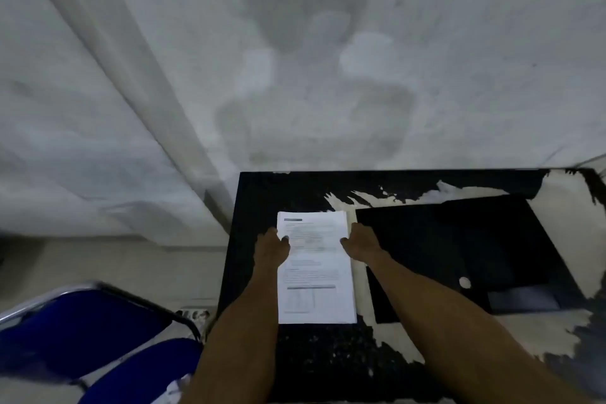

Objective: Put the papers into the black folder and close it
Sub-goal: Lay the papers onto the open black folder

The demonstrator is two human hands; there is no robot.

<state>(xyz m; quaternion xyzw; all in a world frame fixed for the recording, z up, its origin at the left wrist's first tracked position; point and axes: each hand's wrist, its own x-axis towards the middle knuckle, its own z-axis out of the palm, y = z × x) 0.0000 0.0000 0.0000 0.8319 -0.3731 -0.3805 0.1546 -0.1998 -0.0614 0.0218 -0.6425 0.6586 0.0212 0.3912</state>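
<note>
A stack of white printed papers (316, 285) lies on the dark speckled table (328, 354), left of centre. My left hand (271, 248) rests on the stack's left edge, thumb on top of the sheets. On the stack's right edge sits my right hand (362, 244), with its fingers curled over the side. The black folder (459, 246) lies flat just to the right of the papers, with a round white button (464, 282) near its front and a small pocket at its front right corner. Whether the stack is lifted off the table I cannot tell.
A blue chair with a metal frame (82, 328) stands left of the table. White cloth (229, 75) hangs behind the table's far edge. Pale worn patches (554, 328) mark the table surface around the folder.
</note>
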